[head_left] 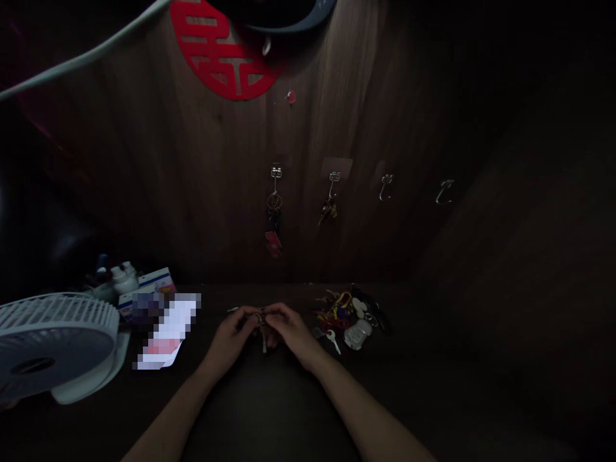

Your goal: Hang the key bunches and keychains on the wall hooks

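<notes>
Both hands meet over the dark tabletop, fingers pinched around a key ring (pixel 260 318) with a key (pixel 264 341) hanging down from it. My left hand (pixel 233 335) closes on the ring from the left, and my right hand (pixel 290 328) grips it from the right. Fingertips hide part of the ring and whatever else is on it. Close to the right hand lies a pile of keys (pixel 333 339) with red and yellow cords (pixel 341 308), a silver oval fob (pixel 357 334) and a dark strap (pixel 380 314).
On the wooden wall, one hook holds keys with a red tag (pixel 273 242); another holds a small key bunch (pixel 329 209). Two bare hooks (pixel 385 187) are further right. At left stand a white fan (pixel 62 321), bottles (pixel 124 280), a box (pixel 158 281) and a blurred paper (pixel 173 327).
</notes>
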Demonstrator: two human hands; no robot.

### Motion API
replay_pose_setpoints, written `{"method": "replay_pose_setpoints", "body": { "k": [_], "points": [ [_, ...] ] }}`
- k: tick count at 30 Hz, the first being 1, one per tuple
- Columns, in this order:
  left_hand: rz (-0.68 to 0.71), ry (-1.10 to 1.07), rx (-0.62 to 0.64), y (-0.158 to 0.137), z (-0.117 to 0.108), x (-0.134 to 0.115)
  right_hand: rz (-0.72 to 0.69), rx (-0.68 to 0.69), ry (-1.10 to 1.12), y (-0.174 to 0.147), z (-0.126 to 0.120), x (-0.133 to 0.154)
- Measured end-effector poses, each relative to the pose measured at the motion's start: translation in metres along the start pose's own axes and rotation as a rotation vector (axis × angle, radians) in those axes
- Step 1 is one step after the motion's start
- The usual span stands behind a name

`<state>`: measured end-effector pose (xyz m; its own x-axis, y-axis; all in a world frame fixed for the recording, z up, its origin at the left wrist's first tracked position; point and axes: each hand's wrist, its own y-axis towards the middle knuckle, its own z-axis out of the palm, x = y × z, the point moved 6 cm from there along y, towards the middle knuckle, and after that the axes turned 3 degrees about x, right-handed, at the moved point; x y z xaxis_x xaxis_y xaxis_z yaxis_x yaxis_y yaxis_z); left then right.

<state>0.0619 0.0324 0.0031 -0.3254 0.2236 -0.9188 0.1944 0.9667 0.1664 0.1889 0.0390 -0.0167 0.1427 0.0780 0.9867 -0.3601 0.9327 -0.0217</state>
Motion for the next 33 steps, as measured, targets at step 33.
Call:
{"method": "replay_pose_setpoints", "body": {
  "k": [33],
  "points": [
    [-0.125,-0.193,0.010,-0.002,0.003,-0.006,-0.598,-0.119,-0.830,-0.024,0.009,0.042]
  ]
}}
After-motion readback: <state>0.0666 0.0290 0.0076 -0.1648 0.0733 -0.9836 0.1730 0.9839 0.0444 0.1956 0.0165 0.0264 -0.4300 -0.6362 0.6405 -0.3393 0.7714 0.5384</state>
